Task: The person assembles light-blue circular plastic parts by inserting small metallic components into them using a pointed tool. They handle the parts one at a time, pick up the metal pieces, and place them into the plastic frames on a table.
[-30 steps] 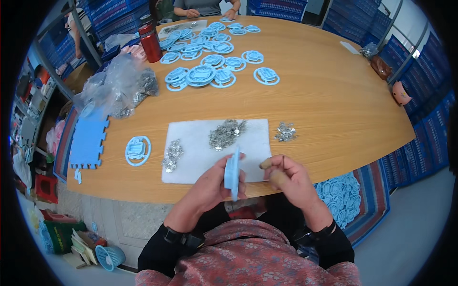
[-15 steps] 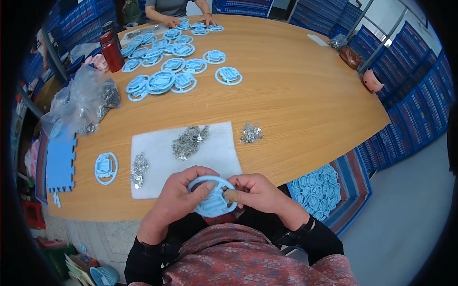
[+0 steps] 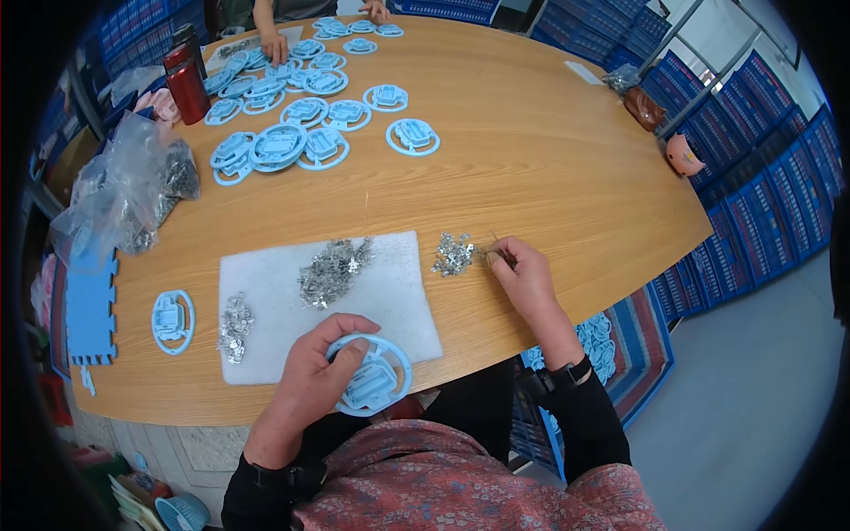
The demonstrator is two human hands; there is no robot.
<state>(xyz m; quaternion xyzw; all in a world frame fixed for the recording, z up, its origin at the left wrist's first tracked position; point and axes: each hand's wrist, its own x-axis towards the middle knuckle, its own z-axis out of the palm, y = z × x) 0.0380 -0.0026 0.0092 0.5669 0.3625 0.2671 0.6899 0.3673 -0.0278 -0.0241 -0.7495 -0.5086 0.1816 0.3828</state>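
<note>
My left hand grips the rim of a light-blue plastic steering-wheel-shaped part over the near table edge, thumb on top. Just right of a small heap of shiny metal pieces, my right hand has thumb and fingers pinched together; what they hold is too small to make out. A white foam sheet lies ahead of my left hand, bearing a larger heap of metal pieces and a smaller heap at its left side. Another blue wheel part lies left of the sheet.
Many blue wheel parts are spread farther back, where a co-worker's hand reaches in. Red flasks and clear plastic bags stand at left. Blue crates are stacked at right. A striped-lined bin holds more blue parts.
My right hand has left the blue wheel part and moved forward and right to the small metal heap. The left hand keeps the part. The co-worker's hand moved left among the far parts.
</note>
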